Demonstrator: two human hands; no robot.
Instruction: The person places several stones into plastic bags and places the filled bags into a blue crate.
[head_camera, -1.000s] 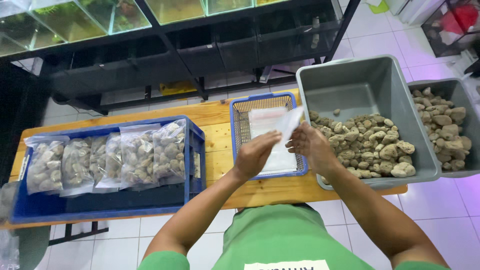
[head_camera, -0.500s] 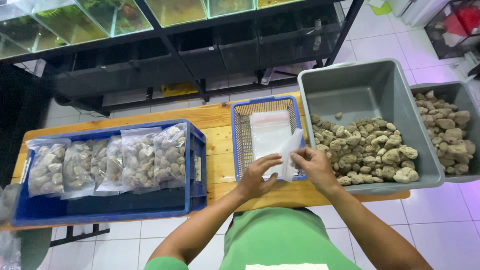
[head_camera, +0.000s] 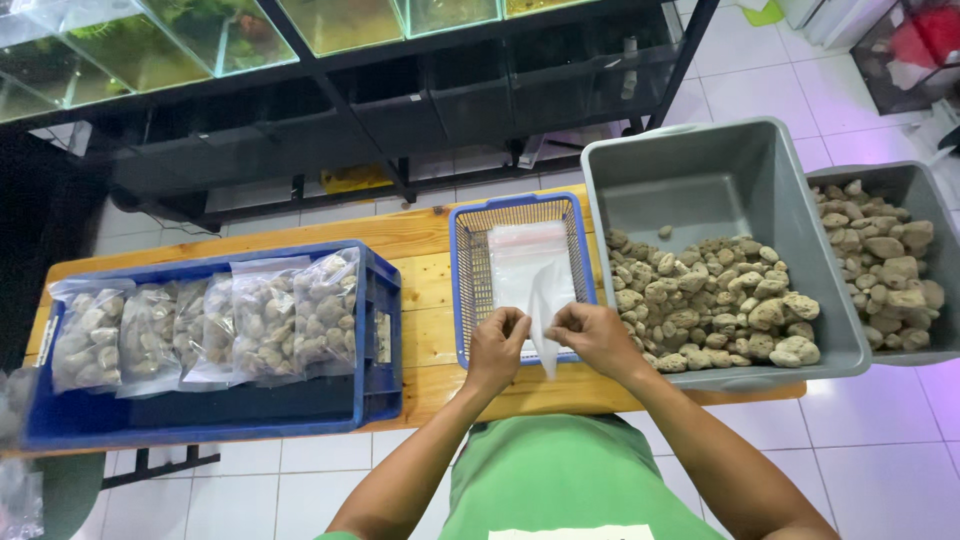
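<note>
My left hand (head_camera: 497, 347) and my right hand (head_camera: 592, 338) both pinch one clear empty plastic bag (head_camera: 546, 305) by its edge, over the near end of a blue mesh basket (head_camera: 466, 280). More flat clear bags (head_camera: 523, 250) lie stacked inside that basket. Right of my right hand, a grey tub (head_camera: 700, 180) holds a heap of pale porous stones (head_camera: 715, 300). The bag in my fingers hangs folded and empty.
A blue crate (head_camera: 375, 330) on the left of the wooden bench (head_camera: 420, 240) holds several filled bags of stones (head_camera: 200, 325). A second grey tub of stones (head_camera: 895, 260) stands at the far right. Glass tanks on a dark rack (head_camera: 330, 70) sit behind the bench. White tiled floor surrounds it.
Both hands have drawn back toward me from above the basket's middle to its near end, still holding the clear bag, which now hangs lower and more folded.
</note>
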